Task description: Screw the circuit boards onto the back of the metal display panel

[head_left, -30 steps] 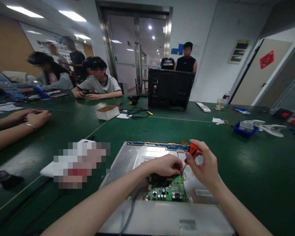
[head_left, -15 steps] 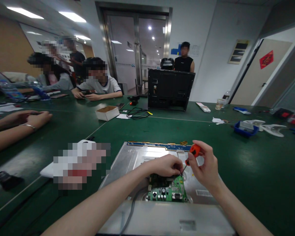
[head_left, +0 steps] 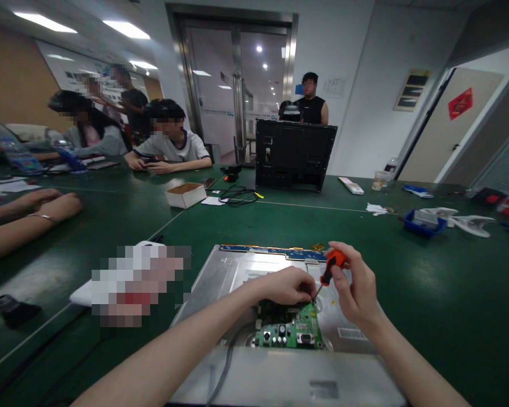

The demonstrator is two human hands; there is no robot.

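Observation:
A metal panel lies flat on the green table in front of me, a green circuit board at its middle and a blue strip board along its far edge. My right hand grips a red and black screwdriver by the handle; its tip slants down to the board's upper right corner. Beside the tip, my left hand has its fingers pinched together at the board's far edge; what they hold, if anything, is hidden. A grey cable runs over the panel's near edge.
Left of the panel lies a white object, partly pixelated, near a black item. Beyond are an open box, black cables and an upright black frame. A blue tray sits right. Another person's hands rest at left.
My right fingers have loosened and shifted on the screwdriver handle, showing more of its black part. My left hand stays in place. The other person's hands at left moved slightly left.

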